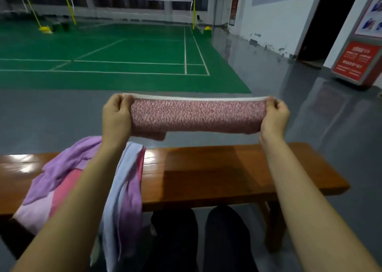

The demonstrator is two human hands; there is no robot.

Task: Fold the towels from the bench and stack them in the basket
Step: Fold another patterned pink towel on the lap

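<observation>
Dark trousers [206,240] at bottom centre, wooden bench [227,174] just beyond. Heap of purple, pink and pale blue towels [68,174] on bench, lower left, one draping over the near edge. Mid-frame, above the bench: left hand [115,116] and right hand [275,116] pinch the ends of a folded pink speckled towel [196,116], stretched level between them. Green court [103,61] behind.

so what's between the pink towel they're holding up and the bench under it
Nothing: in the head view the pink speckled towel, pinched by the left hand and right hand, hangs in the air above the bench, with only grey floor showing through the gap.
</observation>
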